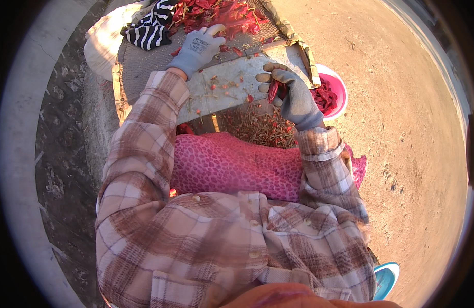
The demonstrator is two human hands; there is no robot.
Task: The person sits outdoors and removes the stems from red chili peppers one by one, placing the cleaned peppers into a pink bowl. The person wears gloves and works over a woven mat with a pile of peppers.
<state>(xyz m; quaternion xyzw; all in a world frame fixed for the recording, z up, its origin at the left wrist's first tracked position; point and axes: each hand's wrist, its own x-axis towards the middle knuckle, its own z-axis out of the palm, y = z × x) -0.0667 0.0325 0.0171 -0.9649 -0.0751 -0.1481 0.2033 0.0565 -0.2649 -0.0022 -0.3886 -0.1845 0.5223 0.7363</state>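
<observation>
My left hand (200,48), in a grey work glove, is held over the mesh screen (140,71) with its fingers apart and nothing visible in them. Beyond its fingertips lies a heap of dried red chili peppers (221,15). In a matching glove, my right hand (292,92) has its fingers curled round dried red chilies (273,91) near the right end of a pale board (217,90). Bits of stem and red pepper are scattered on this board. Just right of that hand, a pink-and-white tub (341,90) contains red chilies (324,96).
Many stems and red scraps (260,127) lie below the board. A pink spotted cloth (237,165) covers my lap. Striped black-and-white fabric (146,36) and a white sack (104,46) are at the upper left. A blue basin (386,281) stands at the lower right.
</observation>
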